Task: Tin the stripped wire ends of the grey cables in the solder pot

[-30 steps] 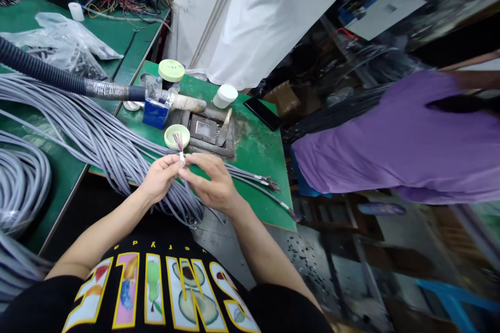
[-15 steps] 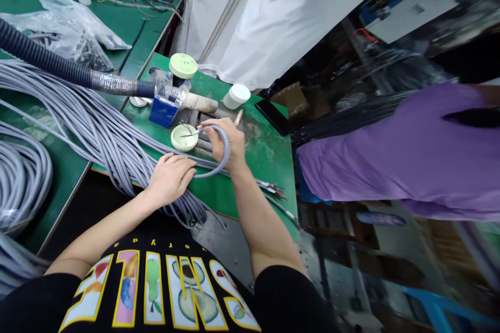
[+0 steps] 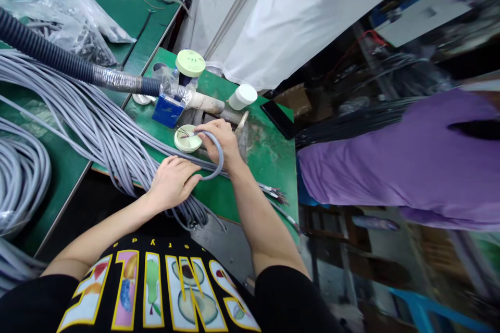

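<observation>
My right hand [image 3: 223,141] is closed around the stripped end of a grey cable [image 3: 220,160], which bends in a loop back toward my left hand. Thin dark wire ends [image 3: 183,134] stick out from its grip, over the mouth of a small cream-coloured pot [image 3: 180,148]. My left hand [image 3: 174,183] lies over the bundle of grey cables [image 3: 109,132], its fingers together and its thumb against the looped cable. The underside of that hand is hidden. Beyond the pot, a pale nozzle [image 3: 207,103] on a ribbed hose [image 3: 50,54] rests by a blue box [image 3: 167,110].
A white jar [image 3: 242,97], a round green-lidded container [image 3: 190,63] and a black phone [image 3: 278,118] are on the green table [image 3: 269,166]. Plastic bags [image 3: 78,26] lie at the upper left. A person in white [image 3: 269,21] stands across; another in purple [image 3: 390,156] is at right.
My right hand has shifted slightly left with the cable end, and the wires now sit further over the pot. The cable loop has grown smaller. The view has shifted a little.
</observation>
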`<state>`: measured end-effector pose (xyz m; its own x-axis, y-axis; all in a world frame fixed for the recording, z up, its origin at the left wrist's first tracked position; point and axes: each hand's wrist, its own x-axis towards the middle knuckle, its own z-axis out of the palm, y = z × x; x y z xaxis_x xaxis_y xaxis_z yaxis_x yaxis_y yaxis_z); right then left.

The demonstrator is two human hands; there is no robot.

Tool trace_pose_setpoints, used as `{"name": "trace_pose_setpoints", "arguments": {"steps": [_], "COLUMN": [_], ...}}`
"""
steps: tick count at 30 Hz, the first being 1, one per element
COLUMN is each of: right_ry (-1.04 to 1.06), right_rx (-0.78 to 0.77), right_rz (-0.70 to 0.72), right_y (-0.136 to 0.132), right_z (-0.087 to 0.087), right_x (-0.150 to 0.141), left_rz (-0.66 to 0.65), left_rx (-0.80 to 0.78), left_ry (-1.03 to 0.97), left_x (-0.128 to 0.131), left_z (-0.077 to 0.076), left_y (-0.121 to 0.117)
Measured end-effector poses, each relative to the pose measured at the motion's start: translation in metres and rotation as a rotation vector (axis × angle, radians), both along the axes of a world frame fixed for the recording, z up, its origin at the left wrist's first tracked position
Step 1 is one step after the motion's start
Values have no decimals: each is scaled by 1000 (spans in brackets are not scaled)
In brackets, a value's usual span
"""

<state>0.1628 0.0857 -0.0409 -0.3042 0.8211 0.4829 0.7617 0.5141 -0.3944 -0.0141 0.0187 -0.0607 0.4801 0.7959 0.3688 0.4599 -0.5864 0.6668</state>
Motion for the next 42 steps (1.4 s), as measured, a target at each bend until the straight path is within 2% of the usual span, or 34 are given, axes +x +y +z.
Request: {"name": "trace_pose_setpoints", "arguments": {"steps": [5, 9, 13, 16, 20, 25, 37, 42], "right_ry": [-20, 8, 34, 15, -33, -59, -104, -88], "right_rx": [-32, 0, 125, 171, 152, 106, 19, 31], "right_rz": [-1, -5, -167, -293, -374, -423, -437, -452], "right_y": [1, -2, -8, -7, 3, 20, 34, 37], "right_z": [2, 11, 25, 29, 17, -2, -21, -26], "right_x": [-1, -1, 11, 28, 53, 71, 81, 81], "left_rz": [0, 12, 57, 79, 75, 76, 67, 61], "left_rx": [-9, 5, 8, 44, 90, 63, 73, 78], "left_ry": [-2, -41, -130, -165, -173, -128, -139, -156], "left_x": [0, 1, -1, -2, -3, -3, -3, -2], "left_z": [0, -1, -4, -5, -6, -5, -4, -3], "left_y": [0, 0, 0, 1, 2, 2, 2, 2]}}
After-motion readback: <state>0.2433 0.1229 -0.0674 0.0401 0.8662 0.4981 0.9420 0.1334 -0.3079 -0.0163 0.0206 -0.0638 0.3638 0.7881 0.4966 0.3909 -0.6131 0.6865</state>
